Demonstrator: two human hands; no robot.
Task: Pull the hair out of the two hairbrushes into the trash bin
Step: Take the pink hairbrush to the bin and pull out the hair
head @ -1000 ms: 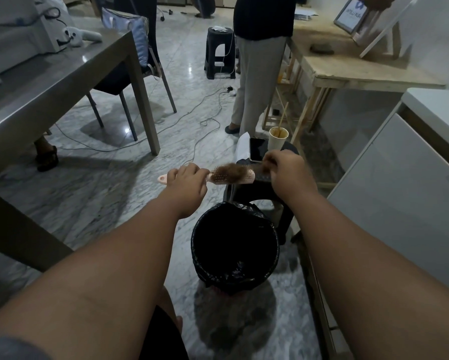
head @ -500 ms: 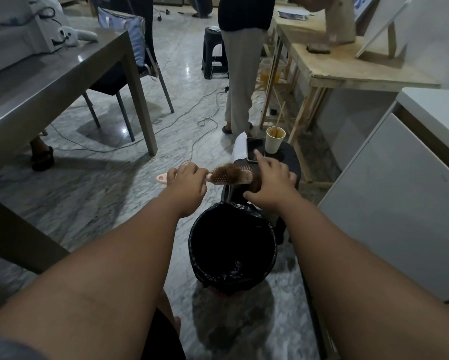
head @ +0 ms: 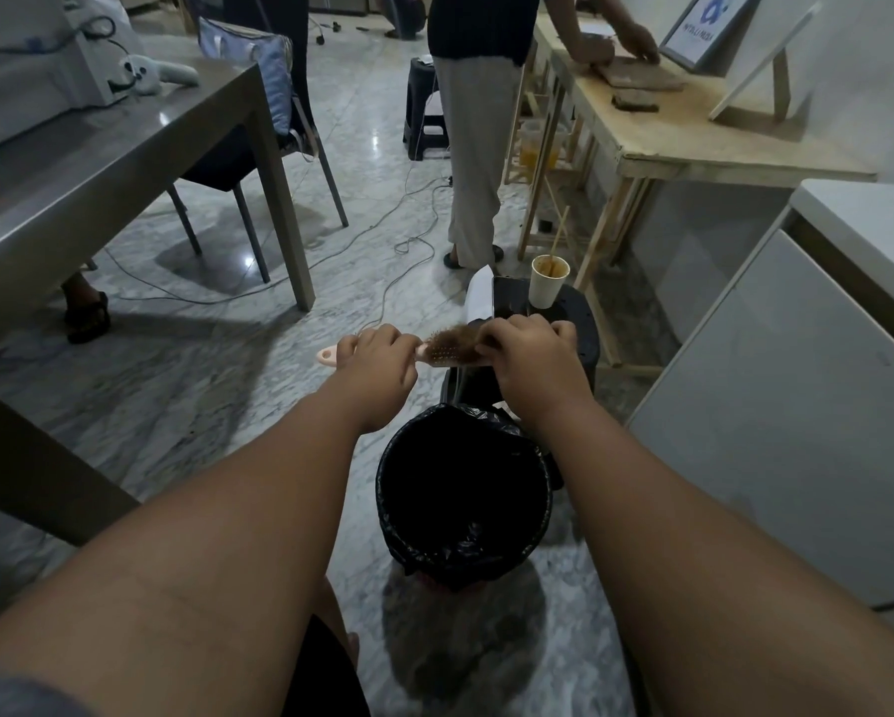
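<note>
Back on the brush [head: 437, 354], the right hand [head: 533, 362] now curls its fingers into the hair [head: 458, 336]; the left hand [head: 380, 362] grips the handle, near the bin [head: 389, 514].

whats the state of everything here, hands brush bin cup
left hand, grips the hairbrush handle
hairbrush, held roughly level between both hands, head clogged
hair, brown clump in the bristles
right hand, fingers curled into the hair
trash bin, open, black liner, upright on the floor
paper cup, upright on the black stool, stick inside
</note>
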